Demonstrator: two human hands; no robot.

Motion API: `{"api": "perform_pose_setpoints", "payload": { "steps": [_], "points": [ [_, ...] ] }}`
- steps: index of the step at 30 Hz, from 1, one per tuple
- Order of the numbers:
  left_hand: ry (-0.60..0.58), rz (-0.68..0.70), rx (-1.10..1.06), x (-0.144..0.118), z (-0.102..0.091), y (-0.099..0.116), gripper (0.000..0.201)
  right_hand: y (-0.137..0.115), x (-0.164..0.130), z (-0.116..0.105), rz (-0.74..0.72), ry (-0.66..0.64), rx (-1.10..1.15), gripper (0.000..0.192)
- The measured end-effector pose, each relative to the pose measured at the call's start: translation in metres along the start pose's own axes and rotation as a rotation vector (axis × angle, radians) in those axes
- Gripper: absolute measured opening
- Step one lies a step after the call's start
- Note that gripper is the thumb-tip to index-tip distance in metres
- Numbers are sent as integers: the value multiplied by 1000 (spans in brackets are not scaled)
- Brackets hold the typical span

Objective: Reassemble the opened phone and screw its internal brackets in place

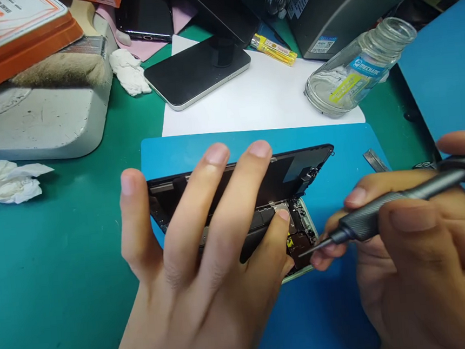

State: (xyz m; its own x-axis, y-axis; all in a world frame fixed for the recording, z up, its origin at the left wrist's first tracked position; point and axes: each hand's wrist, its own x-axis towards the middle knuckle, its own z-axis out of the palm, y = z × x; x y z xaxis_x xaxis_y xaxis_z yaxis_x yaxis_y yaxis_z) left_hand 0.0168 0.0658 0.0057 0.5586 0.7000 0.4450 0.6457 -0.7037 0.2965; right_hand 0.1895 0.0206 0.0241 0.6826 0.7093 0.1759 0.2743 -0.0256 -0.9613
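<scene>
While the left hand (206, 242) lies flat with its fingers spread over the opened phone (260, 215), it presses the device down on the blue mat (350, 305). Its fingertips reach the lifted dark screen panel (297, 166), which stands tilted along the far edge of the phone body. The right hand (418, 245) is closed around a grey screwdriver (386, 210), pinching it between thumb and fingers. The thin tip of the tool touches the inner parts of the phone at its right end, near a small yellow mark. A little metal strip (374, 160) lies on the mat just behind the right hand.

Farther away on the green worktop (61, 265) a white sheet of paper (258, 101) carries a second phone (197, 71) with its dark screen up, a yellow lighter (273, 50) and a clear glass bottle (359, 68) lying on its side. At the left there is crumpled tissue (7, 180) beside a grey-white base (40, 120), with an orange box (9, 36) above it. A dark machine (336, 8) stands behind the bottle.
</scene>
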Motion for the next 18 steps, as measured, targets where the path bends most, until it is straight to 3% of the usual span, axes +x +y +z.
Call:
{"api": "perform_pose_setpoints", "payload": {
  "steps": [4, 18],
  "points": [
    [13, 44, -2, -1, 0, -3, 25, -1, -3, -3, 35, -63, -28, 59],
    [27, 62, -7, 2, 1, -6, 26, 0, -2, -3, 39, -78, 34, 64]
  ]
}}
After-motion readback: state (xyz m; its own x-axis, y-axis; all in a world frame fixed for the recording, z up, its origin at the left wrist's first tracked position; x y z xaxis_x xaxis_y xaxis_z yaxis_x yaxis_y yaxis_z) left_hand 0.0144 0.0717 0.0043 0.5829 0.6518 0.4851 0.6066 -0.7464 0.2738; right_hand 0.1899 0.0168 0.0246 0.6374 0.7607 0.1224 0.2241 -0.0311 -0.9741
